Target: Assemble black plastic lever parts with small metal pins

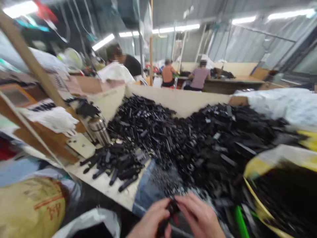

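Close to the bottom edge, my left hand [155, 218] is closed around a small black part [172, 207], blurred, whose exact kind I cannot make out. My right hand [199, 213] meets it from the other side, its fingers closed on the part's upper end. Just beyond my hands lies a blue cloth [148, 188] with a heap of tiny metal bits [165, 177] on it. Left of that, several black tube-shaped pieces [115, 173] are laid out near the table edge. A large mound of black plastic parts [158, 132] spreads behind.
A steel flask [99, 130] stands at the left by a slanted wooden post [32, 62]. On the right is a yellow-rimmed sack [257, 201] of black pieces, beside a green object [240, 221]. Tan board walls [193, 100] close the back. Several people sit working farther off.
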`<action>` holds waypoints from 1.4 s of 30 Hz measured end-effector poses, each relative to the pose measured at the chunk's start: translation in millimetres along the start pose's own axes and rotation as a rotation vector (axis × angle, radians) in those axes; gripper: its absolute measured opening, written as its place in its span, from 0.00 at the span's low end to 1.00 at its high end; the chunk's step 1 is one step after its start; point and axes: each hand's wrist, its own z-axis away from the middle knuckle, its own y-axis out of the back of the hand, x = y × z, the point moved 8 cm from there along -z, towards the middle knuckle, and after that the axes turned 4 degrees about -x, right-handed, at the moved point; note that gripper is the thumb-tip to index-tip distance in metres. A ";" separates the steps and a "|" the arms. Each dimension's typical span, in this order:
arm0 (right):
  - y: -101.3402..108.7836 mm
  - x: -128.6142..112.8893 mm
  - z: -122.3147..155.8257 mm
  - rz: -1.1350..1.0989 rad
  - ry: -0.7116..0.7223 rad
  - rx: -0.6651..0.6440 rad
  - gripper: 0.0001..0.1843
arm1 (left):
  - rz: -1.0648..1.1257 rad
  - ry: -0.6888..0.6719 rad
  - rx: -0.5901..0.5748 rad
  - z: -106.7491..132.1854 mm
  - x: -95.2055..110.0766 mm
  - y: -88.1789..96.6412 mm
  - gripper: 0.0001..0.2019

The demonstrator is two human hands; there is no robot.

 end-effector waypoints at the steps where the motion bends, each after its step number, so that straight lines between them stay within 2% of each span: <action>1: 3.0 -0.5 1.2 -0.007 -0.017 -0.013 0.12 | 0.017 0.023 0.011 1.8 -7.3 -2.6 0.14; 4: 9.5 -0.4 1.9 -0.013 -0.073 -0.022 0.11 | -0.023 0.086 0.021 8.9 -15.7 -8.2 0.20; 10: 6.2 -1.2 7.9 -0.049 -0.096 -0.068 0.11 | -0.058 0.145 0.024 16.5 -14.4 -9.0 0.22; 16: 2.6 -1.7 10.6 -0.058 -0.112 -0.076 0.11 | -0.068 0.137 0.011 14.5 -16.5 -8.3 0.23; 23: 1.7 -5.4 16.0 0.003 -0.209 0.022 0.13 | -0.159 0.076 0.035 10.8 -25.5 -3.9 0.28; 26: 0.7 -10.3 20.3 0.018 -0.201 0.052 0.12 | -0.268 0.027 0.002 5.8 -25.0 -8.0 0.24; 30: 0.6 -16.6 26.0 0.036 -0.169 0.078 0.11 | -0.557 -0.092 0.039 6.0 -8.9 -13.1 0.11; 32: 0.8 -19.6 29.2 0.027 -0.152 0.083 0.11 | -0.729 -0.109 0.058 11.0 -4.1 -14.2 0.10; 35: -1.0 -19.6 39.3 -0.006 -0.185 0.075 0.11 | -0.877 -0.035 0.090 22.9 -8.6 -6.8 0.14; 38: -7.5 -15.9 59.6 -0.053 -0.252 0.064 0.14 | -0.901 0.021 0.000 36.9 -18.2 -2.8 0.19; 40: -15.0 -15.3 74.5 -0.077 -0.257 0.049 0.17 | -0.915 0.045 -0.114 45.0 -25.3 -4.5 0.19; 42: -23.2 -12.9 84.9 -0.090 -0.281 0.029 0.17 | -0.929 0.082 -0.170 49.1 -32.6 -3.3 0.18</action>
